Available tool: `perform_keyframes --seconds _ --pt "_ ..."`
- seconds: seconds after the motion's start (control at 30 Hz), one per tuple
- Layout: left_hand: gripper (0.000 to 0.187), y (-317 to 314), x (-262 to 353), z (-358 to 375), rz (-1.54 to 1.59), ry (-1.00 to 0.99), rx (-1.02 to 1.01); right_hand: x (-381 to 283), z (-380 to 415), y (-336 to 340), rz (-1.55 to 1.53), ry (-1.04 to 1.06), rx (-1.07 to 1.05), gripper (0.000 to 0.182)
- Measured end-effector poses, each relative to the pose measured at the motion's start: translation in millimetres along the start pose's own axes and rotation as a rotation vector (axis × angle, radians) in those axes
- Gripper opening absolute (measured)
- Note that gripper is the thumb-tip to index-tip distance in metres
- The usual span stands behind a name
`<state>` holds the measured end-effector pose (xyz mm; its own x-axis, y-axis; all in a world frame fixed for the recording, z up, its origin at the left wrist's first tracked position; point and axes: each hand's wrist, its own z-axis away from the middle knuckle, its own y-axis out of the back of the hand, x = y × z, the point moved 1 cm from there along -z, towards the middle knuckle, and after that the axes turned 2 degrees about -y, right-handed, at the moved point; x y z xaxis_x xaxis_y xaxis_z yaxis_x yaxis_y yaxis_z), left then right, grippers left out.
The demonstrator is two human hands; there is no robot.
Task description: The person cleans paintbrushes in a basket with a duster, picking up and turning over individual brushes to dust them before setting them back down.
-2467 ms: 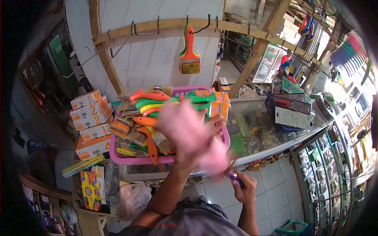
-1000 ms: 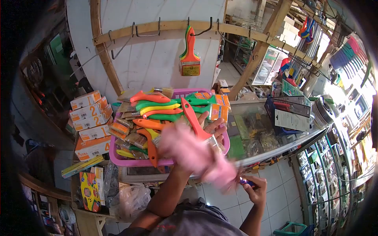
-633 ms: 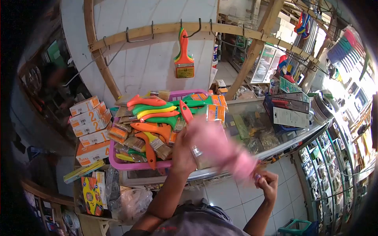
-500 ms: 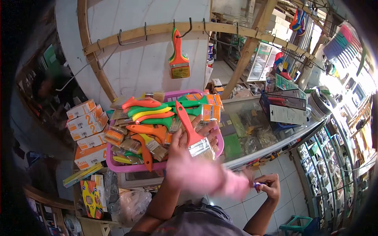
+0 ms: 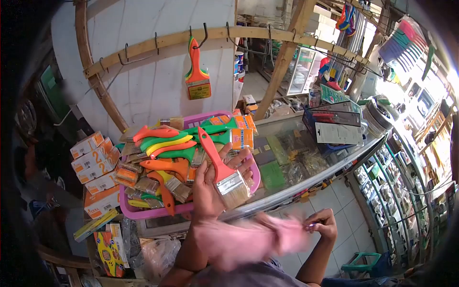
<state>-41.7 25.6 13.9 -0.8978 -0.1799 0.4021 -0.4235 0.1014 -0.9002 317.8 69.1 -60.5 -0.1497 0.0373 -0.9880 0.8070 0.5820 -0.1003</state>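
My left hand (image 5: 209,184) holds an orange-handled paintbrush (image 5: 221,170) upright over the front edge of a pink basket (image 5: 148,212), bristles down. My right hand (image 5: 322,223) is lower right, fist closed on the handle of a pink feather duster (image 5: 248,239), which is blurred with motion and lies below the brush, in front of my left forearm. The basket is piled with several orange, green and yellow paintbrushes (image 5: 162,143). One more orange brush (image 5: 197,76) hangs from a hook on the wooden rail above.
The basket rests on a glass display counter (image 5: 306,162) that runs right. Orange-and-white boxes (image 5: 93,165) are stacked to its left. A blue packaged-tool rack (image 5: 334,126) stands on the counter. Shelves of goods line the right side. White tile floor lies below.
The duster has swept down off the brush to below it, leaving the bristles uncovered. My right hand dropped slightly. The view has shifted left and downward.
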Motion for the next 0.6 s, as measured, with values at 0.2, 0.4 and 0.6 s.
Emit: perform_keyframes --seconds 0.2,0.4,0.6 --pt "0.066 6 0 -1 0.046 0.017 0.018 -15 -4 -12 0.1 -0.109 0.016 0.046" --pt "0.055 27 4 -5 -0.548 -0.259 -0.201 -1 -10 -28 -0.016 -0.048 0.029 0.043" --pt "0.062 19 -3 0 -0.357 -0.096 0.117 13 -21 -35 -0.09 -0.051 0.053 0.041"
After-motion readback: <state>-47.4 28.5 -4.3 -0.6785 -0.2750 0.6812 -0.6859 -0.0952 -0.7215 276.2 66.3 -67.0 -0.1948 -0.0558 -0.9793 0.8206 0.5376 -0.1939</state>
